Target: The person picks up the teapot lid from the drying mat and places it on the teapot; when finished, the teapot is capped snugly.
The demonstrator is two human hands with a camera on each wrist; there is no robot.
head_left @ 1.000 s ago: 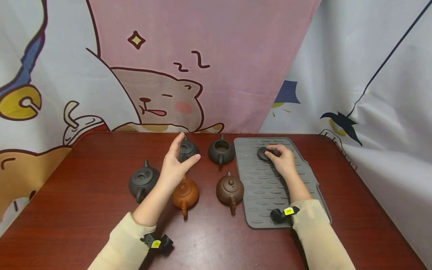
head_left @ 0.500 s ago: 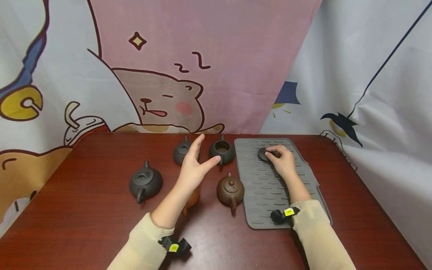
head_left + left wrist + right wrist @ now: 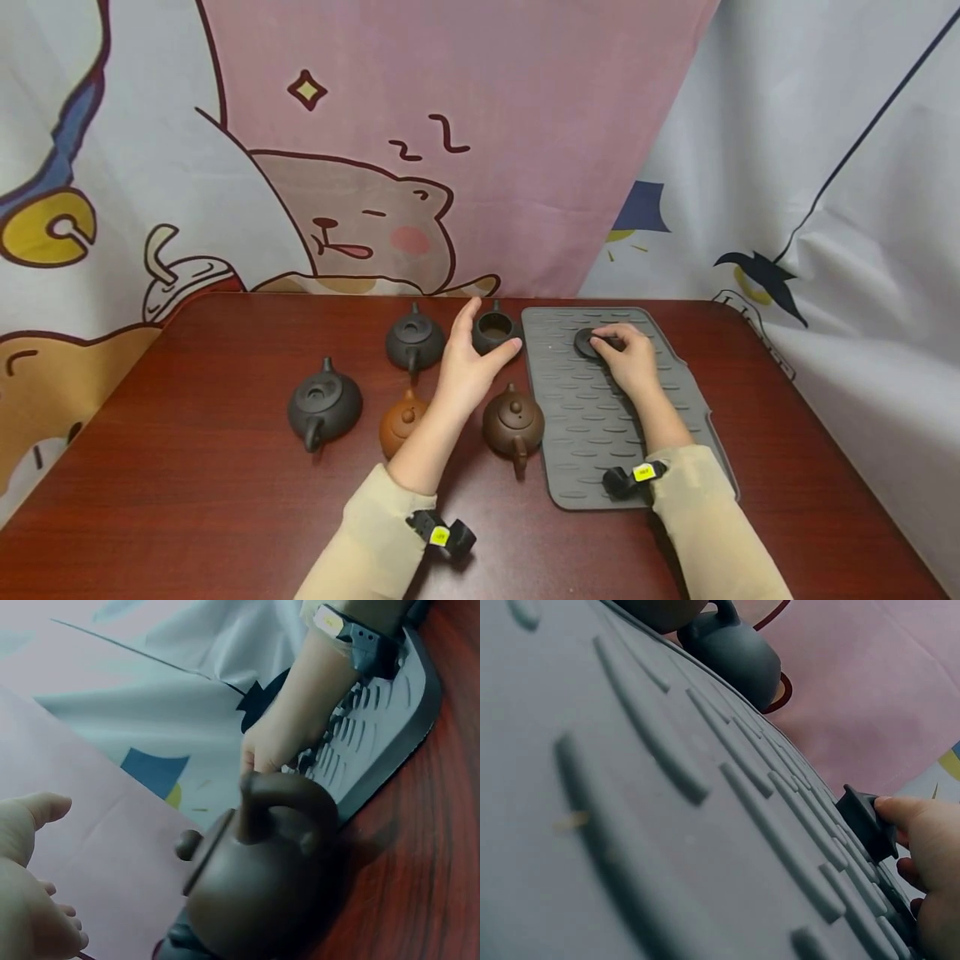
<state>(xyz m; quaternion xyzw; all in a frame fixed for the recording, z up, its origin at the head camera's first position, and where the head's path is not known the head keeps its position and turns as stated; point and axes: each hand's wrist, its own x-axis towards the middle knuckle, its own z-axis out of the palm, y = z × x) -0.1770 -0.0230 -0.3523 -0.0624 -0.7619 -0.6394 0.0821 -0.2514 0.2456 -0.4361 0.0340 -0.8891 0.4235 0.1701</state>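
Note:
On the grey ridged mat (image 3: 592, 433), my right hand (image 3: 630, 358) pinches a small dark teapot lid (image 3: 586, 342) near the mat's far end. The right wrist view shows the lid (image 3: 866, 823) at the mat's surface, thumb and fingers on it. My left hand (image 3: 468, 362) holds nothing; its thumb and fingers are spread apart beside the lidless black teapot (image 3: 495, 327), overlapping part of it in the head view. A brown lidded teapot (image 3: 513, 421) stands nearer, and it looms large in the left wrist view. My left forearm partly hides an orange-brown teapot (image 3: 401, 425).
Two more dark lidded teapots stand to the left: a large one (image 3: 324, 406) and a smaller one (image 3: 415, 340) farther back. All are on a reddish-brown wooden table (image 3: 202, 467). A printed cloth (image 3: 540, 150) hangs behind the table's far edge.
My left hand has moved right, from over the small dark teapot and orange-brown teapot to the lidless one, its fingers still spread. The right hand stays on the lid.

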